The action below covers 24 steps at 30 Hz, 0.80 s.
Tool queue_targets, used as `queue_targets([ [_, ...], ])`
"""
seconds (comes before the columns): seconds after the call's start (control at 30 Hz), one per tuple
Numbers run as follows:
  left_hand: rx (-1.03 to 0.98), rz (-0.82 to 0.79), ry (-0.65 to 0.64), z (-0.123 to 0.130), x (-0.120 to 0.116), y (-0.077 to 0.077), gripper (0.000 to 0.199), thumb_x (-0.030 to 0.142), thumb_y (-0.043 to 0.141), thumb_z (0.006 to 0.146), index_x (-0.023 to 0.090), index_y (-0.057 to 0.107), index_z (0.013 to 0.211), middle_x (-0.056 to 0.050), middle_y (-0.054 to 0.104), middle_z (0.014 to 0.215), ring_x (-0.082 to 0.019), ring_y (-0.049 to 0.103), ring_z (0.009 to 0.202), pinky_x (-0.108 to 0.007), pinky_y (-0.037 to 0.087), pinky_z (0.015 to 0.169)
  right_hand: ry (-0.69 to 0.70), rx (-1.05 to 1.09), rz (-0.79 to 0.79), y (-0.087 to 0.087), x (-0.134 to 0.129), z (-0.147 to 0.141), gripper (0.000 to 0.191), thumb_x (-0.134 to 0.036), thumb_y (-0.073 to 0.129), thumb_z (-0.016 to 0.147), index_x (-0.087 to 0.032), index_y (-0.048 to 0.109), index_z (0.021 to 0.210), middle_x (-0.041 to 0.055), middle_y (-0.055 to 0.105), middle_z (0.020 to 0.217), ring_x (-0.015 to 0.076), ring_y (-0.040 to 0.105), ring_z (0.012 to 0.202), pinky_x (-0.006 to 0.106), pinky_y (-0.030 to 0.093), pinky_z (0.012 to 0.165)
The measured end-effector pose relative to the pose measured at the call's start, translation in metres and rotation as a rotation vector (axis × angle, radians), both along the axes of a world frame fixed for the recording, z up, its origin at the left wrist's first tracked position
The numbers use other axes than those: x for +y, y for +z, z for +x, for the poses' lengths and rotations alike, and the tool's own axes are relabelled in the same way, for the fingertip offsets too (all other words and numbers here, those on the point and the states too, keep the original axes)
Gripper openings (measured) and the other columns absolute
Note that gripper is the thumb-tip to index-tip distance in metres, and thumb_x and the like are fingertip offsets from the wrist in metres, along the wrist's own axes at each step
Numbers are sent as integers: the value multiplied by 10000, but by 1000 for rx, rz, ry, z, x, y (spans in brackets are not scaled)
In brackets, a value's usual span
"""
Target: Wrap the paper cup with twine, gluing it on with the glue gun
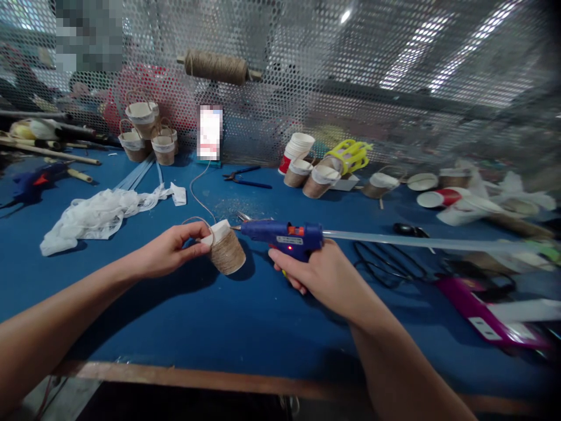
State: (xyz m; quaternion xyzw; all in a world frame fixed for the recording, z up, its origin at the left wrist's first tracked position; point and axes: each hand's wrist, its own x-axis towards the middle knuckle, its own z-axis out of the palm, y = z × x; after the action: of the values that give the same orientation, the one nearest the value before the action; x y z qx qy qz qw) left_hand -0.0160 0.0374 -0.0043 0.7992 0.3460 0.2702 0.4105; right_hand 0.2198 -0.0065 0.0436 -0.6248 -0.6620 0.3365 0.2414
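My left hand pinches the white rim of a small paper cup wrapped in brown twine, tilted over the blue table. A loose length of twine runs up and away from the cup's rim. In my right hand is a blue hot glue gun with a lit red light. Its nozzle points left and is at the cup's upper edge; whether it touches cannot be made out. A long clear glue stick sticks out of the gun's back.
Twine-wrapped cups stand at the back left behind bunched white lace. Blue-handled pliers lie at the back middle. A twine spool hangs on the mesh. More cups, a black cable and a purple power strip are at right.
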Motion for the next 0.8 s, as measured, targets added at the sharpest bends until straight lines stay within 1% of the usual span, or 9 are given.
queue_targets([
  [0.3,4,7,10,1,0,0,131,250,433,840,149,496,787,-15,511,817,-136,485,783,-289,405,751,13,35,-10,1,-2,1,238,-352,562,735,-177,511,583,-56,471,388,77,460,336,198,402,376],
  [0.43,19,7,21,2,0,0,133,254,431,840,150,493,787,-17,514,811,-138,483,779,-297,407,754,25,21,-10,1,-2,2,256,-361,553,748,-177,498,579,-50,476,399,79,469,353,198,409,388],
  [0.53,14,-2,20,2,0,1,127,248,430,839,149,492,789,-18,508,812,-137,481,783,-296,402,757,24,2,-1,1,-1,2,279,-363,541,760,-177,487,559,-42,481,404,80,476,361,202,416,403],
  [0.7,6,-17,9,1,-1,2,124,246,427,841,151,492,794,-14,501,818,-135,482,789,-284,394,759,19,28,-20,2,-3,0,235,-345,552,750,-177,499,595,-52,469,398,80,464,352,196,402,379],
  [0.8,1,-16,16,1,-1,2,128,252,432,840,149,488,790,-12,495,813,-134,477,785,-275,389,755,7,14,-22,2,-3,0,254,-359,557,746,-177,489,582,-50,471,399,80,467,356,195,407,387],
])
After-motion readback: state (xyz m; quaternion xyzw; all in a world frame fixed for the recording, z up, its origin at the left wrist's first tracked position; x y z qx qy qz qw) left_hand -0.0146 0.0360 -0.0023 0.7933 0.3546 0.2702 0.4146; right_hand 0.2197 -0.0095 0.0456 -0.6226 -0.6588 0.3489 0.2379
